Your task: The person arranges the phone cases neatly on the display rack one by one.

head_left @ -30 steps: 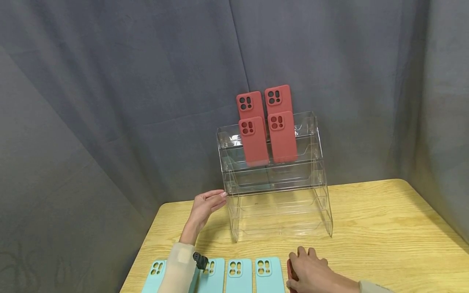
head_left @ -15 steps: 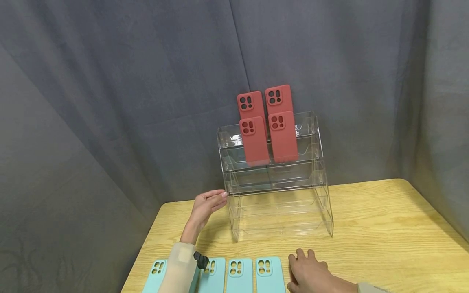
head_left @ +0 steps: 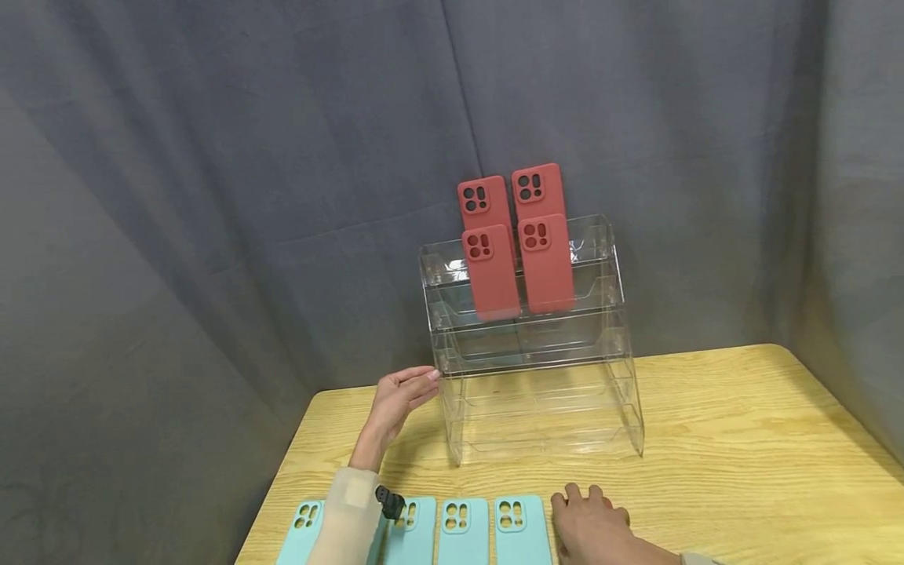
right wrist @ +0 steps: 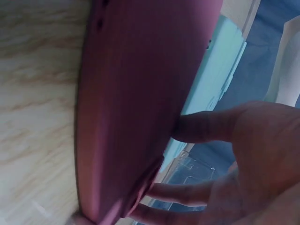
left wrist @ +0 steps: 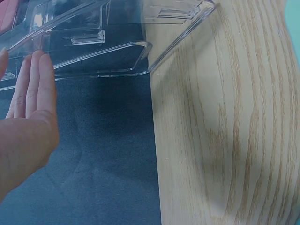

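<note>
My left hand (head_left: 395, 400) holds its fingers straight, with the tips touching the left side of a clear tiered acrylic stand (left wrist: 124, 49). In the right wrist view, my right hand (right wrist: 262, 159) grips a red phone case (right wrist: 136, 93), which looks dark there, with its thumb and fingers at the edges. From the head view that case is hidden beneath the hand, just right of a light blue phone case (head_left: 524, 541). Several red phone cases stand in the upper tiers of the rack, among them a front left one (head_left: 492, 278) and a front right one (head_left: 548, 271).
Several light blue phone cases, one of them in the middle (head_left: 464, 541), lie in a row along the near edge of the wooden table (head_left: 741, 439). My left sleeve (head_left: 344, 518) covers part of that row. A grey curtain (head_left: 282, 157) hangs behind the table.
My right hand has shifted slightly left, and the red edge seen under it a second ago is now covered. My left hand stays at the stand.
</note>
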Tool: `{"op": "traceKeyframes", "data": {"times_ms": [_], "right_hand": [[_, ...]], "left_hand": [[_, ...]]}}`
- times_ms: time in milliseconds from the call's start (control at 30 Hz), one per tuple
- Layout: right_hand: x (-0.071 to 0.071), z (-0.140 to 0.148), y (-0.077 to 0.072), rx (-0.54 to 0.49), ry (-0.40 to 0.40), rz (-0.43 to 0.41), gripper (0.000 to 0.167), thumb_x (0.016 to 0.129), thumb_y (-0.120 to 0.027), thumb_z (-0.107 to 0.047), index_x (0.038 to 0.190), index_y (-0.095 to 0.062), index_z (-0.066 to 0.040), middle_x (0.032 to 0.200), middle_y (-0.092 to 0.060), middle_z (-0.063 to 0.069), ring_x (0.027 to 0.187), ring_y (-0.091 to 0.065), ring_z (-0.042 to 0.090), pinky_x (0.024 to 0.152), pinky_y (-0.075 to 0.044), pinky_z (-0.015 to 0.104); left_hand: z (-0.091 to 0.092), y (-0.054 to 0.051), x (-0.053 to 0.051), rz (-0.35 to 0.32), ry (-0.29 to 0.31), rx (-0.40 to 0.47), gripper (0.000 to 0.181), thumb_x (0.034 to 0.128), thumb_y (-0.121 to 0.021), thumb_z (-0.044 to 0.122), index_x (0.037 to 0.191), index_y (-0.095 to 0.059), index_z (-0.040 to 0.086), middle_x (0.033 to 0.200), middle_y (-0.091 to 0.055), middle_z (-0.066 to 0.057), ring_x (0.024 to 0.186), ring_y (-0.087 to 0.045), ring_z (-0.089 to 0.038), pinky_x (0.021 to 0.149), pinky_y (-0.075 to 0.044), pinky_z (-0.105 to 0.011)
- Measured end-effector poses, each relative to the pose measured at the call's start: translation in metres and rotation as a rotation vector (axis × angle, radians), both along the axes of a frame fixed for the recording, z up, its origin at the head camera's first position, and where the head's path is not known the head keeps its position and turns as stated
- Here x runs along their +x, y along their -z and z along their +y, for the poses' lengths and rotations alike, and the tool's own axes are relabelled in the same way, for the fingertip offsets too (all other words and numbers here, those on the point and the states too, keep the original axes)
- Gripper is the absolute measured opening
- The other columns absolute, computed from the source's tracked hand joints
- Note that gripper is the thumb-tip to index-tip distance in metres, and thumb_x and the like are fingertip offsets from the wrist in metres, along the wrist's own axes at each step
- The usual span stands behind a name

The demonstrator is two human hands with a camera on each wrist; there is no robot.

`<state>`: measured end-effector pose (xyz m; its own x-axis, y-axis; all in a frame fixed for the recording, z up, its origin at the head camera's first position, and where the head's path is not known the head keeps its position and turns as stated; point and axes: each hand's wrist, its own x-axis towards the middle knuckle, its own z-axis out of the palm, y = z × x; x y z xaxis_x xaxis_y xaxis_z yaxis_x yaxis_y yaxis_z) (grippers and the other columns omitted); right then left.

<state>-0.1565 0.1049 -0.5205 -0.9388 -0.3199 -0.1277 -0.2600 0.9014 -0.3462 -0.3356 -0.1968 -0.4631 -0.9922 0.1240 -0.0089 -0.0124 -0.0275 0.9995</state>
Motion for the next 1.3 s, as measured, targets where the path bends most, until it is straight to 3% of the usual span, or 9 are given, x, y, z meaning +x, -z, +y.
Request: {"op": "traceKeyframes", "data": {"times_ms": [167, 367, 567, 833, 1067, 1300], "right_hand": [[-0.004, 0.005, -0.005, -0.019, -0.016, 0.081, 0.039, 0.073, -0.091, -0.011, 0.104, -0.069, -0.004, 0.104, -0.065, 0.015, 0.091, -0.06, 0.042, 0.057, -0.057, 0.072], [-0.007, 0.004, -0.023, -0.048, 0.004, 0.129, 0.04, 0.078, -0.086, -0.015, 0.112, -0.07, -0.003, 0.111, -0.065, 0.016, 0.105, -0.059, 0.049, 0.06, -0.054, 0.076], [-0.015, 0.001, -0.046, -0.082, 0.016, 0.25, 0.039, 0.077, -0.083, -0.015, 0.112, -0.069, -0.007, 0.112, -0.064, 0.016, 0.104, -0.057, 0.043, 0.056, -0.053, 0.067], [-0.042, -0.001, -0.088, -0.131, 0.098, 0.418, 0.052, 0.082, -0.078, -0.019, 0.132, -0.067, -0.009, 0.128, -0.066, 0.016, 0.119, -0.057, 0.044, 0.059, -0.053, 0.059], [-0.067, -0.004, -0.121, -0.239, 0.114, 0.625, 0.051, 0.082, -0.076, -0.016, 0.132, -0.068, -0.006, 0.126, -0.067, 0.018, 0.116, -0.058, 0.045, 0.055, -0.053, 0.056], [-0.088, -0.011, -0.157, -0.293, 0.142, 0.695, 0.056, 0.086, -0.072, -0.018, 0.14, -0.063, -0.009, 0.135, -0.063, 0.017, 0.128, -0.053, 0.046, 0.073, -0.056, 0.067]], "left_hand": [[0.002, 0.0, 0.0, 0.005, -0.007, -0.002, 0.035, 0.0966, -0.077, 0.013, 0.127, -0.071, -0.003, 0.115, -0.08, -0.011, 0.105, -0.079, -0.022, 0.105, -0.062, -0.043], [0.002, 0.0, 0.0, -0.003, -0.007, 0.017, 0.034, 0.097, -0.076, 0.011, 0.127, -0.07, -0.005, 0.113, -0.08, -0.011, 0.101, -0.079, -0.018, 0.1, -0.065, -0.037], [0.003, 0.001, 0.002, -0.009, -0.008, 0.008, 0.036, 0.0965, -0.077, 0.013, 0.127, -0.07, -0.005, 0.114, -0.08, -0.011, 0.101, -0.079, -0.018, 0.101, -0.065, -0.038], [0.002, 0.001, 0.0, 0.01, -0.016, -0.001, 0.035, 0.0968, -0.077, 0.013, 0.127, -0.071, -0.003, 0.118, -0.079, -0.015, 0.118, -0.074, -0.035, 0.102, -0.064, -0.039], [0.003, 0.001, 0.001, -0.001, -0.017, -0.006, 0.035, 0.097, -0.077, 0.014, 0.127, -0.071, -0.003, 0.118, -0.079, -0.013, 0.114, -0.077, -0.028, 0.098, -0.065, -0.034], [0.003, 0.001, 0.0, -0.002, -0.018, 0.0, 0.033, 0.0969, -0.077, 0.013, 0.126, -0.072, -0.003, 0.117, -0.08, -0.013, 0.11, -0.078, -0.025, 0.101, -0.064, -0.039]]}}
